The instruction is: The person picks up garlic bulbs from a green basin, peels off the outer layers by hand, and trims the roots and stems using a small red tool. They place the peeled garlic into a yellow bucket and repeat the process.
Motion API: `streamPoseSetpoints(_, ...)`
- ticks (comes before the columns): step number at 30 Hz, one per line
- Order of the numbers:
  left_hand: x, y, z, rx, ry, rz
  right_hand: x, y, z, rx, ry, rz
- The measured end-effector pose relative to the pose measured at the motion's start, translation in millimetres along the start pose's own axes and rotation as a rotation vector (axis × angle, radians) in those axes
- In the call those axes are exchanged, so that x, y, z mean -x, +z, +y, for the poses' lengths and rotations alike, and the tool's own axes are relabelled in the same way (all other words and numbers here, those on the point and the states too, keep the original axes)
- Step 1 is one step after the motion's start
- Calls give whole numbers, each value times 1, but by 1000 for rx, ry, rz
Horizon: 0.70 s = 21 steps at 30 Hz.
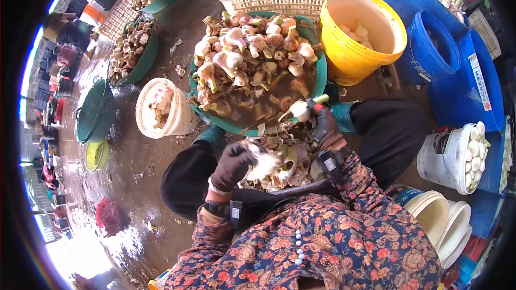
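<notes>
My right hand (325, 128), in a dark glove, is closed round a white garlic bulb (300, 111) with a short green stem pointing right. A small red piece (318, 107) shows at its fingers. My left hand (232, 164), also gloved, is closed on pale garlic skin (264, 164), smeared by motion. Both hands are above a heap of loose peelings (290, 172) between my legs. Just beyond them stands a green tub (321, 70) of brownish water, piled with unpeeled garlic bulbs (236, 62).
A yellow bucket (344, 67) with some peeled bulbs stands at the tub's right. Left of the tub is a white bucket (185, 121) holding skins. A white bucket (435, 158) of peeled garlic is at my right. Behind the tub sits a cream crate (274, 0). The floor (156, 166) is wet.
</notes>
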<state>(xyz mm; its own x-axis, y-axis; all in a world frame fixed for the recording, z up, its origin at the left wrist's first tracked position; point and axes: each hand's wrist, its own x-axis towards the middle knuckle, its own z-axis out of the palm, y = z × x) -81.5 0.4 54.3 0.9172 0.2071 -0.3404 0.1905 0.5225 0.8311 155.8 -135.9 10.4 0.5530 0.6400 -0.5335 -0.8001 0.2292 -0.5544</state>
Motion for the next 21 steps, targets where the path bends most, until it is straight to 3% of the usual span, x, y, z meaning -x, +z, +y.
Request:
streamPoseSetpoints(2, -7, 28, 25, -476, -240, -47, -7, -19, -7, 62, 99, -56)
streamPoseSetpoints(3, -15, 27, 23, -789, -82, -185, -2, -16, -5, 61, 106, -53)
streamPoseSetpoints(4, -28, 26, 16, -788, -88, -186, 7, -7, -3, 122, 18, -87)
streamPoseSetpoints(6, -56, 30, 4, -396, 148, 157, 13, 0, 2, 175, -70, -108)
streamPoseSetpoints(9, -89, 41, 6, -280, 171, 172, 6, 3, 8, 95, 159, -334)
streamPoseSetpoints(16, -94, 43, -8, -25, 62, 239, -8, -10, 15, 24, 186, -403)
streamPoseSetpoints(21, -87, 37, -13, -145, 108, 244, -10, -12, 16, 208, 167, -443)
